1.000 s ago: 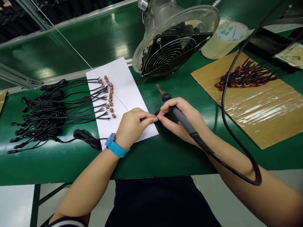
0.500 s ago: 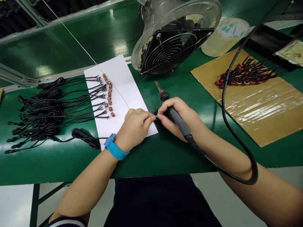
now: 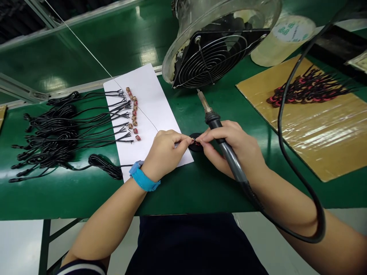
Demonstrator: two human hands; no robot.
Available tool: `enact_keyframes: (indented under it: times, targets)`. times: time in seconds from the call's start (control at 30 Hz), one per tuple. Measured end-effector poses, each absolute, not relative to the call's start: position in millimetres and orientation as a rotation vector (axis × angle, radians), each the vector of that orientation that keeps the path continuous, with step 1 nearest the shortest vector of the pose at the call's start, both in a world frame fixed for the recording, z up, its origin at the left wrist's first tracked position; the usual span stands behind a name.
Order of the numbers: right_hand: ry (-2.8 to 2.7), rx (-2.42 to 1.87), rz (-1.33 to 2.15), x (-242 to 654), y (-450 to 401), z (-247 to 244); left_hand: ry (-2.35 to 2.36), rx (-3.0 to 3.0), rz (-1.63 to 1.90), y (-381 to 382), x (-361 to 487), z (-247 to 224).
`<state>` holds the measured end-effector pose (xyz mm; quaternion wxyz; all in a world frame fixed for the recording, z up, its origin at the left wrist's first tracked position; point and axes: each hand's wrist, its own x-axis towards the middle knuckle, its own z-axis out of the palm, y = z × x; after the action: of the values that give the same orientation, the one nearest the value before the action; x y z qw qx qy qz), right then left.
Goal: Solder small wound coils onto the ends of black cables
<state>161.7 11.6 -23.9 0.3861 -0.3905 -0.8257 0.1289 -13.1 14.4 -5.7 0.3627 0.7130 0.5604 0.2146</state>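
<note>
My right hand is closed around the handle of a soldering iron, whose tip points up and away. Its thumb and forefinger also pinch at a tiny part with fine wire ends. My left hand, with a blue band at the wrist, meets it there in a closed pinch. A black cable runs under the left wrist, and a thin wire slants down to the knuckles; fingers hide where both end. Under the fingertips lies a black round piece with red specks.
Small red and tan parts line a white sheet beside bundled black cables. A fan with a wire grille stands ahead. At right, a brown board carries a heap of red-black leads. The iron's cord loops over my right forearm.
My right hand and the iron have shifted slightly right and rotated, the fingertips parting a little from the left ones. More of the black round piece shows. The view has moved slightly.
</note>
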Motion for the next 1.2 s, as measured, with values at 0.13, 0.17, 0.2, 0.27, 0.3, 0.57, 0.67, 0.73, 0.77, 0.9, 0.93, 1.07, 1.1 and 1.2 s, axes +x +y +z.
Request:
enact_keyframes:
  times: [0.13,0.17,0.2,0.27,0.3,0.57,0.67,0.73,0.77,0.9,0.93,1.07,1.1,1.2]
  targets:
    - [-2.108,-1.013,0.304,160.8,10.7,-24.3,1.447,1.84,0.549,14.6,-12.2,-4.7]
    - [-2.107,-1.016,0.312,160.7,10.6,-24.4,1.45,1.84,0.547,14.5,-12.1,-4.6]
    - [-2.103,-1.013,0.325,160.6,10.5,-24.5,1.454,1.838,0.546,14.5,-12.0,-4.4]
    - [-2.101,-0.999,0.357,160.1,10.3,-24.2,1.463,1.835,0.545,14.5,-11.5,-4.1]
    - [-2.103,-0.987,0.369,159.8,10.1,-23.7,1.47,1.834,0.543,14.6,-11.1,-4.0]
    - [-2.028,-1.019,0.395,173.8,14.8,-13.8,1.494,1.834,0.503,14.4,-11.2,-3.7]
    - [-2.039,-1.041,0.506,182.5,19.6,-18.0,1.497,1.835,0.462,15.1,-13.6,-2.4]
    - [-2.125,-1.039,0.569,183.8,21.5,-25.3,1.484,1.843,0.443,16.1,-14.6,-1.6]
    - [-2.15,-1.045,0.582,183.0,21.8,-29.4,1.478,1.843,0.438,16.6,-14.8,-1.3]
    - [-2.153,-1.097,0.535,177.2,20.2,-41.7,1.467,1.842,0.435,17.3,-13.8,-0.6]
    - [-2.146,-1.105,0.523,176.3,19.5,-43.2,1.467,1.852,0.429,17.0,-13.5,-0.7]
    - [-2.117,-1.053,0.508,175.3,16.7,-43.3,1.448,1.901,0.419,15.3,-13.8,-2.3]
    - [-2.107,-1.023,0.5,175.0,16.3,-42.1,1.441,1.905,0.423,14.9,-14.2,-2.9]
    - [-2.102,-0.896,0.431,172.1,16.2,-36.5,1.434,1.902,0.439,14.1,-15.1,-4.6]
